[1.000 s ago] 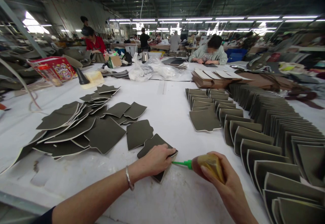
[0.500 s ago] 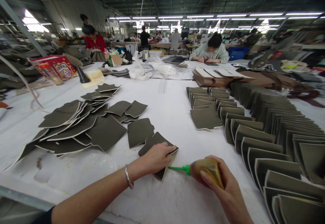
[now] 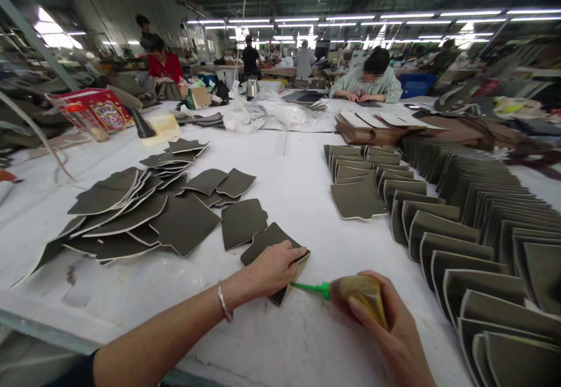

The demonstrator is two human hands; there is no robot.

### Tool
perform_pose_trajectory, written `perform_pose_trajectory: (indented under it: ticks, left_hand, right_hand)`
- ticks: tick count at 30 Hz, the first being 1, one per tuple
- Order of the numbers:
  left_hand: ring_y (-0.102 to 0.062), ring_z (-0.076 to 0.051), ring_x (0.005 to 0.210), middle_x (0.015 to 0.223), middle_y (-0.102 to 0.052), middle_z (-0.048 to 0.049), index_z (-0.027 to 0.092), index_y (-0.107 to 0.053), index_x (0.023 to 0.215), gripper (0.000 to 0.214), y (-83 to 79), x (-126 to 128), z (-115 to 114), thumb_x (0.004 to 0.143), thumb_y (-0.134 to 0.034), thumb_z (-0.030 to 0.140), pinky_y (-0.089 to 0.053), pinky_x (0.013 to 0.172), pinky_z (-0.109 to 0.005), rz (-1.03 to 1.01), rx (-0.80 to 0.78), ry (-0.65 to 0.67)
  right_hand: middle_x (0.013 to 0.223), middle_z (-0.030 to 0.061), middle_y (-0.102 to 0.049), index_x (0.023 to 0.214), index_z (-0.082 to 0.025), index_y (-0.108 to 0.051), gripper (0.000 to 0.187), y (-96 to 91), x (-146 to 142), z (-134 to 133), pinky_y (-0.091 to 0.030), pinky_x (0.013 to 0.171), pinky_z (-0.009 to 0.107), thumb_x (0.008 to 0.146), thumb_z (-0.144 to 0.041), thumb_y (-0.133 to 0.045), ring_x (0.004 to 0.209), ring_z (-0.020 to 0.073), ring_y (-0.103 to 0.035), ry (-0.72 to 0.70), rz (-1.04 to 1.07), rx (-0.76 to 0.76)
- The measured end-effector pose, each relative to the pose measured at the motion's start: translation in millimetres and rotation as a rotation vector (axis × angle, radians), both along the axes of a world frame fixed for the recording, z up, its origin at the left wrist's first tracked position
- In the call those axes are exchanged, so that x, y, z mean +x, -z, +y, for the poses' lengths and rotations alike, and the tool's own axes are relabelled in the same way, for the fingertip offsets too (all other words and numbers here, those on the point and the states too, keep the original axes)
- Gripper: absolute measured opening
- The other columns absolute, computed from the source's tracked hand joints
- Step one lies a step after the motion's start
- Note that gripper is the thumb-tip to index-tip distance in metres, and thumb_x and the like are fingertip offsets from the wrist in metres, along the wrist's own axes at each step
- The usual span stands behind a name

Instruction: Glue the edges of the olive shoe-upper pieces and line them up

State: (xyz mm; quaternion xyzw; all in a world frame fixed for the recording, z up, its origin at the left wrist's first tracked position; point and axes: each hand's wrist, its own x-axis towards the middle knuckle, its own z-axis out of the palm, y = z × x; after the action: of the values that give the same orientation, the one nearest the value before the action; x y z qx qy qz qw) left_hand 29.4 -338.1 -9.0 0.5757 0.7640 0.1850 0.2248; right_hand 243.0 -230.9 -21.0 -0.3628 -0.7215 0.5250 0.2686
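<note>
My left hand (image 3: 272,267) lies flat, fingers together, on a dark olive cut piece (image 3: 274,241) at the near middle of the white table (image 3: 289,188), pressing it down. My right hand (image 3: 385,322) is wrapped round a yellowish glue bottle (image 3: 360,293). Its green nozzle (image 3: 309,287) points left and touches the light edge of that same piece, just under my left fingers. A loose heap of similar dark pieces (image 3: 144,211) spreads to the left of my left hand.
Rows of overlapped olive pieces (image 3: 460,223) fill the right side of the table. A brown stack (image 3: 372,127) and plastic bags (image 3: 263,115) lie further back. A red box (image 3: 94,112) stands at the far left. A seated person (image 3: 370,83) works at the far end, others behind.
The nozzle tip has slid a little left along the piece's edge, from its right corner toward the lower edge. My left hand stays on the piece. The view has tilted slightly.
</note>
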Motion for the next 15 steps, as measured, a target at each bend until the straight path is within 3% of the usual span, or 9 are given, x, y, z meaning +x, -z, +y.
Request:
perform_pose_trajectory:
  ticks: [3, 7, 12, 15]
  left_hand:
    - [-0.061, -0.020, 0.087, 0.097, -0.061, -0.0060, 0.024, -0.053, 0.133, 0.050, 0.2, 0.4, 0.3, 0.087, -0.036, 0.018, -0.046, 0.081, -0.029, -0.020, 0.003, 0.000]
    - [-0.062, -0.021, 0.090, 0.099, -0.061, -0.0061, 0.024, -0.052, 0.134, 0.050, 1.2, 0.2, 0.8, 0.086, -0.038, 0.017, -0.046, 0.083, -0.030, -0.023, 0.003, -0.007]
    - [-0.062, -0.021, 0.087, 0.097, -0.060, -0.0057, 0.025, -0.053, 0.133, 0.049, 0.3, 0.7, 1.4, 0.087, -0.037, 0.018, -0.047, 0.080, -0.030, -0.019, 0.005, 0.001]
    - [-0.062, -0.022, 0.089, 0.098, -0.060, -0.0060, 0.024, -0.054, 0.132, 0.048, 1.0, 0.6, 2.1, 0.087, -0.037, 0.019, -0.046, 0.083, -0.032, -0.030, 0.003, -0.002]
  right_hand:
    - [0.102, 0.0004, -0.058, 0.107, -0.026, -0.051, 0.045, -2.4, -1.3, -1.3, -0.039, 0.084, 0.030, 0.075, -0.054, -0.066, 0.094, 0.0239, -0.055, 0.050, -0.005, 0.043]
    - [0.097, -0.0005, -0.060, 0.112, -0.027, -0.049, 0.047, 4.7, -0.4, 0.0, -0.043, 0.080, 0.030, 0.076, -0.055, -0.064, 0.088, 0.0229, -0.057, -0.068, 0.005, -0.073]
    - [0.101, 0.0024, -0.061, 0.111, -0.025, -0.051, 0.055, 15.9, 2.0, 20.8, -0.045, 0.081, 0.032, 0.070, -0.055, -0.070, 0.093, 0.0258, -0.058, 0.071, -0.019, 0.040]
    - [0.101, 0.0018, -0.061, 0.112, -0.025, -0.051, 0.052, 14.3, 1.8, 19.0, -0.045, 0.080, 0.031, 0.072, -0.054, -0.068, 0.092, 0.0248, -0.058, 0.015, -0.021, 0.023]
